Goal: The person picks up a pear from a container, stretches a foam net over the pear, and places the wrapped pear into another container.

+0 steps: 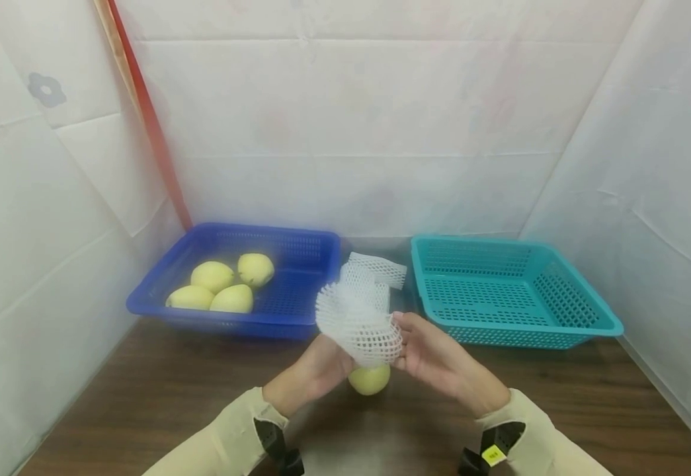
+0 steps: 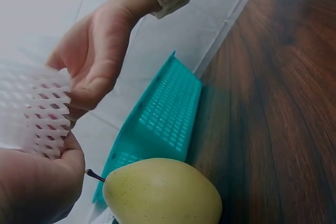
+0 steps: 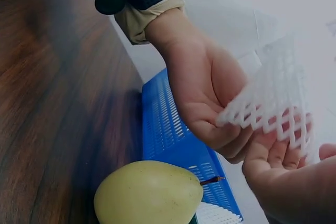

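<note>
Both hands hold a white foam net sleeve point(image 1: 360, 327) by its rim, above the middle of the table. My left hand point(image 1: 323, 367) grips the sleeve's left side, its fingers curled at the edge. On the opposite side my right hand point(image 1: 431, 357) pinches the rim, thumb up. A yellow-green pear point(image 1: 369, 380) with a dark stem lies on the table just below the sleeve, apart from both hands. In the left wrist view the pear point(image 2: 163, 192) shows in front of the teal basket; in the right wrist view the sleeve point(image 3: 275, 98) is spread between the fingers.
A blue basket point(image 1: 297, 324) with several pears point(image 1: 232, 299) stands at the left. At the right is a teal basket point(image 1: 518, 334) with nothing visible inside. More foam net sleeves point(image 1: 383, 270) lie between the baskets. White sheeting point(image 1: 351, 132) hangs behind the brown wooden table point(image 1: 559, 390).
</note>
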A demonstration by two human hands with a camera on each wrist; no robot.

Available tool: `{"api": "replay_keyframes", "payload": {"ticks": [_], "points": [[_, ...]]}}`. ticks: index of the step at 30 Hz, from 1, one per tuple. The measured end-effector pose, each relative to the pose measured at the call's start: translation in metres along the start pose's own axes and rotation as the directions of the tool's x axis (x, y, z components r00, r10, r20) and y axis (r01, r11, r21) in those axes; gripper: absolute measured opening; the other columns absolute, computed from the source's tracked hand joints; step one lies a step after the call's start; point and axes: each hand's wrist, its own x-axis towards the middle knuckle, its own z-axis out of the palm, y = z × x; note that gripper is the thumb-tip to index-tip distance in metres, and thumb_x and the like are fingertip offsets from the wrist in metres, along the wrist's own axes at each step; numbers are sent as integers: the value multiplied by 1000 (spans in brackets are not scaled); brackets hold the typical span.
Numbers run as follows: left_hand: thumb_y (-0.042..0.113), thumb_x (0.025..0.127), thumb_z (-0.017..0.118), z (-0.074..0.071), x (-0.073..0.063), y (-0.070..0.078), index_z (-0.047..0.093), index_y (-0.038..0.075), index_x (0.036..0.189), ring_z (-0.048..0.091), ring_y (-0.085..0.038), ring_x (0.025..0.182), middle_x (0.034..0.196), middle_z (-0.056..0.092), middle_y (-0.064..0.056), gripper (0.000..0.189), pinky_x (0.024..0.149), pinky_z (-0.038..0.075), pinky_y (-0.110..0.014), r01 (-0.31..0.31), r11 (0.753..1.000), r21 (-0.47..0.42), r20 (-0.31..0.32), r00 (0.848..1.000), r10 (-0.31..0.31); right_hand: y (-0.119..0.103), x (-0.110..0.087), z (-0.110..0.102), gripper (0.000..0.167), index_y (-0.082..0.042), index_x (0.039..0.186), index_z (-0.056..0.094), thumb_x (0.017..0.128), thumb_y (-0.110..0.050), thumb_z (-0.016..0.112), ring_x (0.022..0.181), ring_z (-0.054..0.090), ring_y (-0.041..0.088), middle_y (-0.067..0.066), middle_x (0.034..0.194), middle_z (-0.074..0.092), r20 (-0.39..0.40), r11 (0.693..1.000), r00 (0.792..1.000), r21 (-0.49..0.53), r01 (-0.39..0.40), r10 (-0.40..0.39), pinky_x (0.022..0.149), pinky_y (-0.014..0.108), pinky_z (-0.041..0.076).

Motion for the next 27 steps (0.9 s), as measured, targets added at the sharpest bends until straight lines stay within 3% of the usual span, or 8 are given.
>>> {"api": "replay_keyframes", "payload": {"ticks": [2, 5, 10, 16, 20, 27], "points": [[23, 100, 46, -1, 1, -1, 56, 15, 116, 55, -15, 106, 112, 62, 0, 20, 90, 43, -33, -3, 999, -53, -20, 1000, 2, 1, 1, 0, 49, -7, 143, 21, 101, -22, 43, 115, 50, 21, 11, 129, 46, 6, 1000, 1000, 4, -21, 21, 99, 35, 39], [14, 104, 36, -4, 3, -3, 52, 10, 120, 55, -13, 106, 112, 61, 0, 24, 93, 42, -29, -17, 994, -112, -67, 998, 10, 5, 4, 0, 47, -8, 144, 23, 102, -22, 40, 115, 51, 19, 9, 129, 49, -8, 999, 999, 7, -41, 41, 99, 35, 39], [15, 104, 37, -8, 4, -6, 44, -1, 127, 56, -13, 105, 111, 60, -1, 30, 94, 43, -29, -34, 994, -102, -138, 990, 20, 13, 10, -3, 39, -6, 139, 35, 102, -18, 42, 109, 56, 16, 5, 119, 58, -67, 999, 997, 28, -24, 26, 96, 34, 43], [17, 105, 32, -13, 2, -8, 43, -4, 129, 56, -13, 98, 106, 61, -1, 34, 87, 45, -29, -14, 997, -78, -213, 977, -2, 20, 15, -10, 30, -9, 129, 47, 102, -20, 44, 108, 58, 17, 5, 116, 61, -109, 999, 994, 33, -4, 7, 95, 33, 44], [18, 105, 32, -18, 1, -12, 44, -5, 128, 58, -12, 94, 103, 63, 0, 35, 84, 46, -29, 6, 998, -58, -237, 971, -20, 24, 17, -16, 30, -9, 130, 47, 102, -21, 43, 108, 58, 16, 4, 117, 61, -117, 1000, 993, 30, -6, 9, 95, 33, 44], [18, 105, 33, -27, 2, -21, 37, -10, 135, 58, -12, 99, 106, 62, -2, 41, 88, 45, -31, 35, 999, -35, -250, 967, -43, 32, 20, -27, 32, -9, 132, 45, 103, -21, 41, 106, 59, 15, 4, 115, 62, -123, 1000, 992, 24, -9, 12, 93, 33, 45]]}}
